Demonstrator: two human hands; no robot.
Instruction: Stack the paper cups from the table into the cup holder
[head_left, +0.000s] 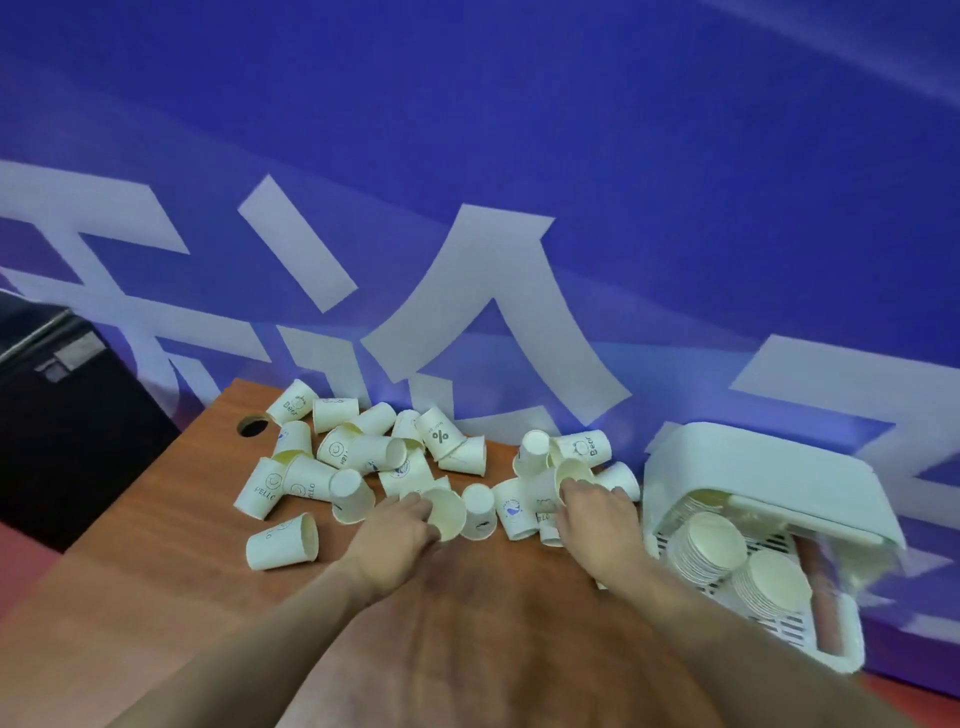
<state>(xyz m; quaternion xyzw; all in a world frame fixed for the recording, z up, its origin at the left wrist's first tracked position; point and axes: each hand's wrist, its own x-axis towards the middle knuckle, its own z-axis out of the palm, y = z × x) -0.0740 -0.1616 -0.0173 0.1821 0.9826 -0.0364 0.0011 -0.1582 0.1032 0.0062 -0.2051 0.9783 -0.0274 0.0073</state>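
Note:
Several white paper cups (363, 447) lie scattered, mostly on their sides, across the far part of a brown wooden table (182, 582). My left hand (395, 530) grips a tipped cup (448, 512) by its rim, mouth facing me. My right hand (592, 512) curls over another cup (571, 474) in the right-hand cluster. The white cup holder (769, 467) lies on the table's right end with its lid raised. Inside it two stacks of nested cups (706, 545) show their mouths.
A round cable hole (253, 427) is cut in the table's far left corner. A blue banner wall with white characters (493, 208) rises right behind the table. A dark case (57, 415) stands left of the table.

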